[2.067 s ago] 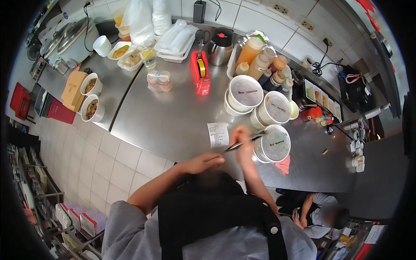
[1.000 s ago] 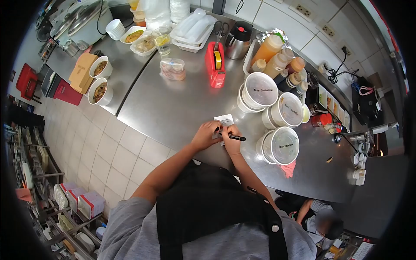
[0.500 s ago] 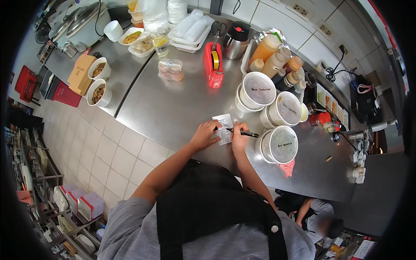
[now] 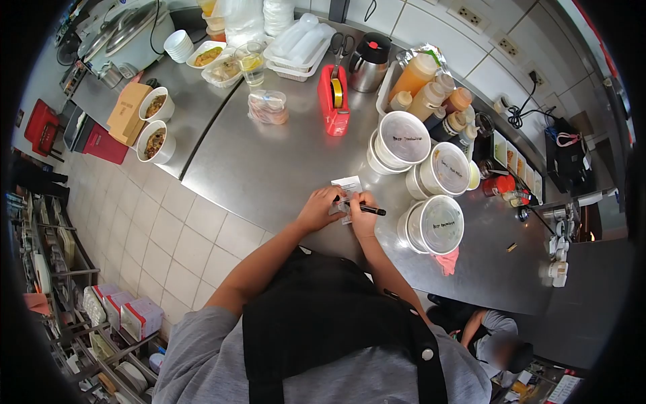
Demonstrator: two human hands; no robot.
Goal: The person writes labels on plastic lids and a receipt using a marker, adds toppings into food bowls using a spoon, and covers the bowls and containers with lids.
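Note:
A small white printed slip of paper [image 4: 347, 182] lies on the steel counter in front of me, partly covered by my hands. My right hand [image 4: 364, 217] is closed around a black marker pen [image 4: 373, 209], its writing end over the slip. On the slip's left side rests my left hand [image 4: 315, 211], its fingers closed on a small black piece [image 4: 336, 198] that looks like the pen's cap. Lidded white tubs [image 4: 437, 225] with handwriting on the lids stand stacked to the right of my right hand.
Beyond the hands are a red tape dispenser [image 4: 332, 108], a bagged item [image 4: 268, 108], a steel flask [image 4: 369, 64] and sauce bottles [image 4: 427, 81]. Two filled bowls [image 4: 155, 143] stand near the counter's left edge. Another person [image 4: 494, 333] is low at the right.
My right hand has shifted left with the marker, closer to my left hand and farther over the slip. My left hand stays nearly where it was.

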